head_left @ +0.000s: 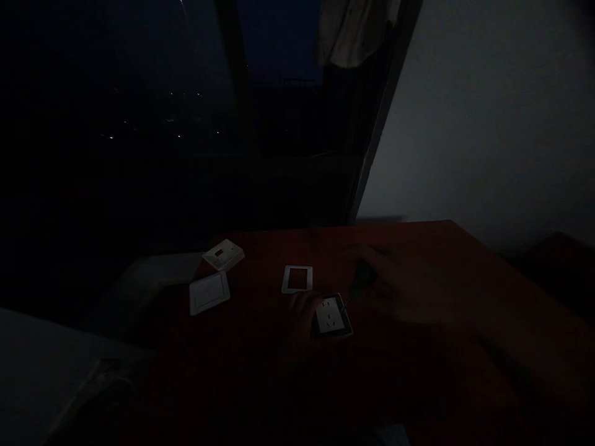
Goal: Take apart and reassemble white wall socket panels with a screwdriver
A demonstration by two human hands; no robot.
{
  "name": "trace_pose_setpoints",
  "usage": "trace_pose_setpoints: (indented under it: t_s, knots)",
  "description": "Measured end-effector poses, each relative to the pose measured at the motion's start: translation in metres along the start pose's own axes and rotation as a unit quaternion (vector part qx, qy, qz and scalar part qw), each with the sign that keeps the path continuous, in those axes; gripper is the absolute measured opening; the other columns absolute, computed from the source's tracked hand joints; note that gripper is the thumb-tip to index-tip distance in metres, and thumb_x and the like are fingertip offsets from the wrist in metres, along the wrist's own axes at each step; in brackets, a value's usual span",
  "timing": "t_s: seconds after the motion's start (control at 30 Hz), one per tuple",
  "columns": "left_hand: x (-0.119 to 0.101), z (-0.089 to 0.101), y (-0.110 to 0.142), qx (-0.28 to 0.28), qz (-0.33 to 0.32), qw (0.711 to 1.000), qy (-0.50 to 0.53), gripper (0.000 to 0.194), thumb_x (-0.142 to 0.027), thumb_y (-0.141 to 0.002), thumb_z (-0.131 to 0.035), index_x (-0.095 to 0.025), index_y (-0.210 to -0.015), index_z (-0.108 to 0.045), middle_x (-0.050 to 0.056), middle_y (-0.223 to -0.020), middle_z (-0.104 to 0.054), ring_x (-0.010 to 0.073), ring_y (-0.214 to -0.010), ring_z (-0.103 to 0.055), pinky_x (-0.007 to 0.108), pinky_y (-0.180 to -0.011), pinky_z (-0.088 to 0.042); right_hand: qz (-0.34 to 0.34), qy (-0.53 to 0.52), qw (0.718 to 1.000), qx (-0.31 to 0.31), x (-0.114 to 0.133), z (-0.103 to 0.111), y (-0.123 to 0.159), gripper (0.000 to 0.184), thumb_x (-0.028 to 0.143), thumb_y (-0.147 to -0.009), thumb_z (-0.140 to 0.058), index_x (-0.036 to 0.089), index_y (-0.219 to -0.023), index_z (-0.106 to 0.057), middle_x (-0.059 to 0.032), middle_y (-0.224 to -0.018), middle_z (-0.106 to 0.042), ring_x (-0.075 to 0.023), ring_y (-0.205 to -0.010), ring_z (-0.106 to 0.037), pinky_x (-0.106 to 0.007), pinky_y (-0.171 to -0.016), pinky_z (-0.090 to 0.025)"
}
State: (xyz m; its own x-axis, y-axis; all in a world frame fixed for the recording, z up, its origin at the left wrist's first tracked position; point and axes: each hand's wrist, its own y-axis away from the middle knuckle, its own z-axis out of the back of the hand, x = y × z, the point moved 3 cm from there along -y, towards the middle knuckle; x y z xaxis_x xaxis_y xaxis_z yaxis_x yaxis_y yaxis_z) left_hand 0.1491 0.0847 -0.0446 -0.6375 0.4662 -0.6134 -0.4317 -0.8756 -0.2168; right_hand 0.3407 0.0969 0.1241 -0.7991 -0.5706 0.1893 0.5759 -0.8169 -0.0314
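Observation:
In dim light a wall socket (pixel 330 317) with a white face and a dark surround lies on the red table. My left hand (pixel 302 316) grips its left side, fingers curled over the edge. My right hand (pixel 395 282) is closed round the green handle of a screwdriver (pixel 360 280). The screwdriver slants down to the left, and its tip meets the right side of the socket near the white face; the exact contact is too dark to make out. Just beyond my left hand lies a white square frame (pixel 297 267) with an open middle.
At the table's left edge are a pale box-like piece (pixel 224 254) with a small opening and a white plate (pixel 209 293). The red table (pixel 409 238) reaches toward a dark window (pixel 279 124) and a pale wall (pixel 488 124). Cloth (pixel 356 31) hangs at the top.

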Motion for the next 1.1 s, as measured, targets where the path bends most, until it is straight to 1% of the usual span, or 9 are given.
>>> trace_pose_setpoints:
  t_s: [0.1, 0.17, 0.23, 0.3, 0.47, 0.67, 0.77, 0.9, 1.1]
  knots:
    - [-0.0019, 0.0014, 0.0001, 0.0, 0.005, 1.0, 0.004, 0.059, -0.051, -0.073, -0.071, -0.023, -0.12, -0.05, 0.007, -0.127, -0.052, 0.0282, -0.116, -0.043, 0.042, -0.096, -0.04, -0.002, -0.003, 1.0, -0.008, -0.0009, 0.0021, 0.0001, 0.05, 0.027, -0.083, -0.056, 0.021, -0.13, -0.044, -0.0072, -0.1, -0.07, -0.02, -0.082, -0.066, -0.027, -0.062, -0.044]
    - [-0.0021, 0.0014, 0.0001, 0.008, 0.006, 1.0, 0.009, 0.059, -0.051, -0.073, -0.071, -0.023, -0.12, -0.05, 0.007, -0.127, -0.052, 0.0284, -0.116, -0.043, 0.042, -0.095, -0.04, -0.046, 0.04, 0.998, -0.021, -0.0028, 0.0034, -0.0023, 0.03, 0.037, -0.089, -0.049, 0.022, -0.113, -0.057, -0.0062, -0.089, -0.071, -0.0208, -0.075, -0.066, -0.028, -0.06, -0.043]
    - [-0.0011, 0.0009, 0.0002, 0.009, 0.006, 1.0, 0.011, 0.059, -0.051, -0.072, -0.071, -0.023, -0.12, -0.051, 0.007, -0.127, -0.051, 0.0286, -0.116, -0.043, 0.042, -0.095, -0.04, -0.068, 0.059, 0.996, -0.019, -0.004, 0.003, -0.0039, 0.028, 0.04, -0.092, -0.043, 0.022, -0.099, -0.063, -0.005, -0.08, -0.07, -0.0202, -0.068, -0.066, -0.028, -0.057, -0.041]
    - [0.0005, 0.0, 0.0003, 0.002, 0.003, 1.0, 0.011, 0.06, -0.051, -0.071, -0.072, -0.023, -0.12, -0.051, 0.008, -0.127, -0.052, 0.0288, -0.116, -0.043, 0.042, -0.096, -0.04, -0.047, 0.039, 0.998, -0.019, -0.0041, 0.0021, -0.0033, 0.024, 0.035, -0.089, -0.047, 0.023, -0.104, -0.062, -0.0051, -0.084, -0.071, -0.02, -0.071, -0.066, -0.028, -0.059, -0.043]
    - [0.002, -0.0007, 0.0007, 0.002, 0.002, 1.0, 0.001, 0.062, -0.051, -0.07, -0.073, -0.023, -0.121, -0.051, 0.007, -0.127, -0.052, 0.0289, -0.117, -0.043, 0.042, -0.097, -0.04, 0.042, -0.056, 0.997, -0.024, -0.0013, 0.0004, 0.0027, 0.068, 0.014, -0.071, -0.062, 0.021, -0.135, -0.04, -0.0093, -0.12, -0.063, -0.0213, -0.099, -0.064, -0.028, -0.077, -0.049]
    - [-0.0004, 0.0017, 0.0008, 0.002, 0.004, 1.0, 0.003, 0.062, -0.052, -0.07, -0.072, -0.024, -0.122, -0.051, 0.006, -0.127, -0.051, 0.028, -0.117, -0.042, 0.041, -0.096, -0.04, -0.065, 0.046, 0.996, -0.04, -0.0024, -0.002, -0.0025, 0.033, 0.034, -0.09, -0.047, 0.021, -0.119, -0.054, -0.0096, -0.097, -0.071, -0.0251, -0.079, -0.068, -0.035, -0.065, -0.049]
    - [0.0002, 0.0009, 0.0005, 0.008, 0.002, 1.0, 0.011, 0.062, -0.051, -0.071, -0.073, -0.024, -0.122, -0.05, 0.006, -0.127, -0.051, 0.0279, -0.117, -0.042, 0.041, -0.097, -0.04, -0.028, -0.011, 0.999, -0.031, -0.0017, -0.0025, -0.0007, 0.045, 0.024, -0.084, -0.054, 0.021, -0.129, -0.047, -0.0093, -0.105, -0.069, -0.0218, -0.084, -0.068, -0.031, -0.069, -0.05]
    - [0.0016, -0.0007, 0.0007, 0.008, 0.003, 1.0, 0.01, 0.062, -0.048, -0.07, -0.074, -0.025, -0.122, -0.051, 0.006, -0.128, -0.051, 0.0274, -0.117, -0.042, 0.041, -0.096, -0.04, 0.052, -0.092, 0.994, -0.017, 0.0039, -0.0007, 0.0034, 0.067, 0.021, -0.075, -0.064, 0.021, -0.137, -0.038, -0.0106, -0.129, -0.058, -0.0215, -0.11, -0.06, -0.028, -0.082, -0.05]
    - [0.003, -0.0014, 0.0009, 0.0, 0.006, 1.0, -0.002, 0.062, -0.05, -0.069, -0.074, -0.025, -0.122, -0.051, 0.007, -0.127, -0.051, 0.0284, -0.117, -0.043, 0.042, -0.097, -0.04, -0.117, 0.095, 0.988, -0.044, -0.0028, -0.0014, -0.0039, 0.041, 0.049, -0.091, -0.045, 0.02, -0.119, -0.054, -0.0104, -0.085, -0.072, -0.0271, -0.072, -0.069, -0.034, -0.06, -0.048]
